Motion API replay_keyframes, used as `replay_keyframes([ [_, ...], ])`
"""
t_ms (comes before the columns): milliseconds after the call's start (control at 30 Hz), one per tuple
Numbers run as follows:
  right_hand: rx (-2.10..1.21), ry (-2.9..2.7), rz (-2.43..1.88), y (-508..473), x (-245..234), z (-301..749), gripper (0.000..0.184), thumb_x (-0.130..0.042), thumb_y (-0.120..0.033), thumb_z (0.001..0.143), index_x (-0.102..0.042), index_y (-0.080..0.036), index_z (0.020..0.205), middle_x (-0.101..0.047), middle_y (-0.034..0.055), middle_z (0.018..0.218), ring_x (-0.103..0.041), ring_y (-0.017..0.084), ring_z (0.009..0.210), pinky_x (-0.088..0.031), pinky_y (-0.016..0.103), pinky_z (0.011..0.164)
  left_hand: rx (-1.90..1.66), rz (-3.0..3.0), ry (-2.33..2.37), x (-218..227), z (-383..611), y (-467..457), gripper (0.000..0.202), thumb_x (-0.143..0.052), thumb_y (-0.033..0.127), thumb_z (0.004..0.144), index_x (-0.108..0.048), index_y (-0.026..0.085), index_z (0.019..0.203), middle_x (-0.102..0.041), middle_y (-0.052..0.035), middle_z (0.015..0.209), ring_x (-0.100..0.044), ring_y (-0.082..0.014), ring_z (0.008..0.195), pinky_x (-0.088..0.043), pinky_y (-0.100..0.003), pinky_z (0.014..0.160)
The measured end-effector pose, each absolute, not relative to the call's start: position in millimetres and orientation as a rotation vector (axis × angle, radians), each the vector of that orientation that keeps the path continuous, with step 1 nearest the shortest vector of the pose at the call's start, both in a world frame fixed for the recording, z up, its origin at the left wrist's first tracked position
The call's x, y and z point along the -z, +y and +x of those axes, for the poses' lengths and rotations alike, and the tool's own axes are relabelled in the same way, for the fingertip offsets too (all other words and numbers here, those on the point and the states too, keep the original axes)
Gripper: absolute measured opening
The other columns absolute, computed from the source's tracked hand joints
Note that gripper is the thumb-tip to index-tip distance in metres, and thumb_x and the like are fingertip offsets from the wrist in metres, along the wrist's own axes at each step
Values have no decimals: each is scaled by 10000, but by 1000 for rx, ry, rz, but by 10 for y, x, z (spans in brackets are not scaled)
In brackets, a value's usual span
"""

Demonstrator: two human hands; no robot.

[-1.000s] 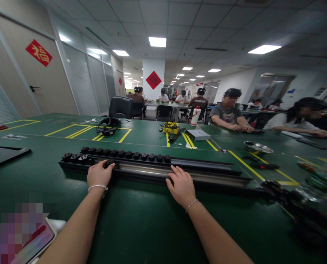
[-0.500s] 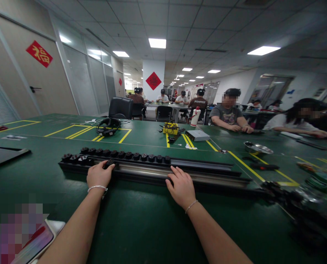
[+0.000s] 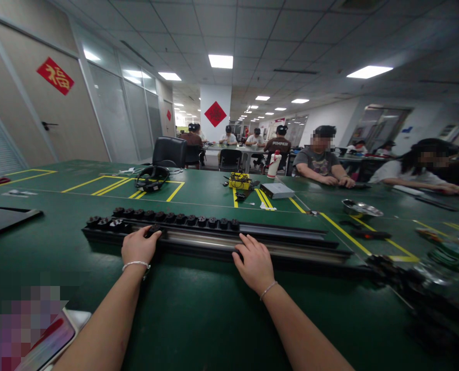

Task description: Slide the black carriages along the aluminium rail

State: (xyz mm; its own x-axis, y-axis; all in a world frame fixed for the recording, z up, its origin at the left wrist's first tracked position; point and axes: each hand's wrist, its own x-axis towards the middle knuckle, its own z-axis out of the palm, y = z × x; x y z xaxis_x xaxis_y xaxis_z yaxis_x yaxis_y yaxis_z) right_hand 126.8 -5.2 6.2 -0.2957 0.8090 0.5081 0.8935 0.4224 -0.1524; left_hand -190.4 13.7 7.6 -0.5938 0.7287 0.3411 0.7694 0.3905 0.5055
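Observation:
Two long black rails lie side by side across the green table. My left hand [image 3: 139, 246] has its thumb and fingers closed around a small round black piece [image 3: 155, 228] on the near rail [image 3: 198, 241], which has a shiny metal channel. Left of that hand, several similar black pieces [image 3: 104, 222] sit on the same rail. The far rail [image 3: 279, 232] carries a row of these pieces [image 3: 170, 217] along its left part. My right hand [image 3: 255, 262] grasps the near rail's front wall, fingers over the channel and thumb at the front; its grip is partly hidden.
A phone [image 3: 55, 340] lies at the lower left. Dark tangled items [image 3: 399, 278] and a plastic bottle [image 3: 447, 257] are on the right, with a metal bowl [image 3: 362, 208] beyond. A headset [image 3: 152, 179], yellow item [image 3: 239, 180] and grey box [image 3: 277, 190] stand farther back. Co-workers sit opposite.

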Motion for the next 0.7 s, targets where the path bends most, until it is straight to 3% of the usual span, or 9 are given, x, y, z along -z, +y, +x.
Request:
replay_keyframes([
  [700,244,-2164,-1442,-54,-46,1269,280,-391,-363,844,-627,-250,944,-494,23,1285,-387,200,1207,-309,368,933,1015,-1379,-2577,-44,-1918,153,465,-508,496,712,-635,194,1042,-650,-107,958,-533,-261,994,-421,-355,864],
])
